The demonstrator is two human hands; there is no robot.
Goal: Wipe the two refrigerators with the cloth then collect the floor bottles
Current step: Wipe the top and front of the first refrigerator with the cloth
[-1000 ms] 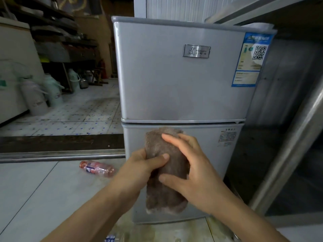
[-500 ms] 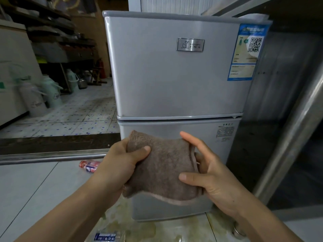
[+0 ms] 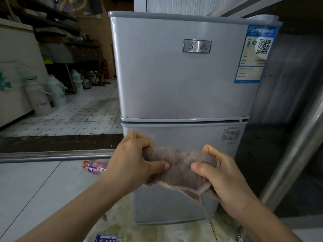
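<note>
Cloth (image 3: 181,170) — brown, soft and limp, likely light — sags between left hand (image 3: 132,163) and right hand (image 3: 222,179), both pinching its upper edge, before the refrigerator (image 3: 174,81); a bottle (image 3: 94,167) lies at nine o'clock — rigid, likely rolls.

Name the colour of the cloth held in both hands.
Brown, with a paler pinkish hem; the cloth shows clearly in the head view.

The left hand (image 3: 134,163) covers one end of the pink bottle (image 3: 93,167) on the floor. A second bottle (image 3: 106,239) is cut by the bottom edge; only its blue label shows. The cloth (image 3: 181,170) hides part of the lower refrigerator (image 3: 183,81) door. The small print on the blue sticker (image 3: 253,55) is too small to read.
</note>
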